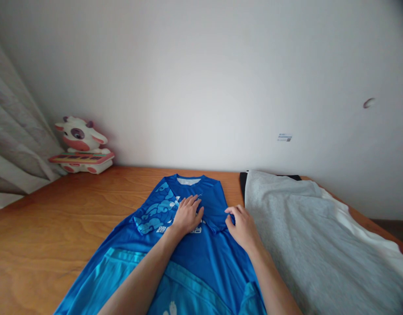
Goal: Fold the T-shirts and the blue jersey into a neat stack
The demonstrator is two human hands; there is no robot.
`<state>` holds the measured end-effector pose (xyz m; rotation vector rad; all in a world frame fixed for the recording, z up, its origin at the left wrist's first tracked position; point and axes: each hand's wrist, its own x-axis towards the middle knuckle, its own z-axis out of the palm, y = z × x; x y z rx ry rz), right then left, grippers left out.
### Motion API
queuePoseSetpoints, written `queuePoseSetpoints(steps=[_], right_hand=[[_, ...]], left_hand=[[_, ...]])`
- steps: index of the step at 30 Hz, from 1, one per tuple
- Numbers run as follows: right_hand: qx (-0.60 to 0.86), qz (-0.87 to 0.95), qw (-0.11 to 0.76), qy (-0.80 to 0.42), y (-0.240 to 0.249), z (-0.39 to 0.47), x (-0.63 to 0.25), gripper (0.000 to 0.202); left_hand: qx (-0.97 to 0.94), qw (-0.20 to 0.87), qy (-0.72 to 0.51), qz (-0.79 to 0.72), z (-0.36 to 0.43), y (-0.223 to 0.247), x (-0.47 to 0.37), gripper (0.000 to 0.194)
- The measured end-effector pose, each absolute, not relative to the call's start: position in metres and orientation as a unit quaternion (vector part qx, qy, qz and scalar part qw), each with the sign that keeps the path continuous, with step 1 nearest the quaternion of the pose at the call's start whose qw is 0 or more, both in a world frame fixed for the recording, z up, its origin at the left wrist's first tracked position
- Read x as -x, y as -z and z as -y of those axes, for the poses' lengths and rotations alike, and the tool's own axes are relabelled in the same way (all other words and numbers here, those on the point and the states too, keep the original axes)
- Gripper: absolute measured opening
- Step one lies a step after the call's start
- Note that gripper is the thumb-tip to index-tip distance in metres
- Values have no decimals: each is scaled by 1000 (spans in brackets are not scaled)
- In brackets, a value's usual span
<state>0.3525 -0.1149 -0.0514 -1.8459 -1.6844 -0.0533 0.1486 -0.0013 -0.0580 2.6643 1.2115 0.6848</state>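
Observation:
A blue short-sleeved T-shirt (217,253) with white lettering lies face up, its collar toward the wall and its sleeves folded inward over the chest. Wave and cloud patterns cover the sleeve on the left. My left hand (188,215) rests flat on the chest with fingers stretched out, hiding part of the print. At the shirt's right edge, beside the plain folded sleeve, my right hand (243,227) is open, its fingers loosely bent and thumb apart. Whether its fingertips touch the fabric, I cannot tell. Nearer me, a lighter blue garment (196,286) lies over the shirt's lower part, partly behind my left forearm.
Grey clothing (286,232) is laid out to the right, with white fabric (368,229) along its far side and a black edge (242,181) beneath. A cow-shaped toy keyboard (85,148) stands at the back left of the wooden table (34,249), near a curtain (21,127).

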Motion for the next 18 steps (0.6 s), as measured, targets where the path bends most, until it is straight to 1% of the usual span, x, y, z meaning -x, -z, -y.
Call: queuePoseSetpoints(steps=[3, 9, 14, 18], right_hand=[[661, 676, 324, 11, 46, 116, -346, 18], [649, 702, 283, -74, 48, 116, -338, 15], [661, 678, 305, -105, 53, 114, -339, 14], [664, 673, 307, -104, 55, 113, -338, 13]], left_hand=[[-889, 71, -198, -406, 3, 62, -149, 47], [-885, 73, -208, -411, 5, 62, -150, 47], [-905, 86, -218, -354, 7, 57, -149, 42], [-907, 84, -217, -350, 7, 54, -149, 41]])
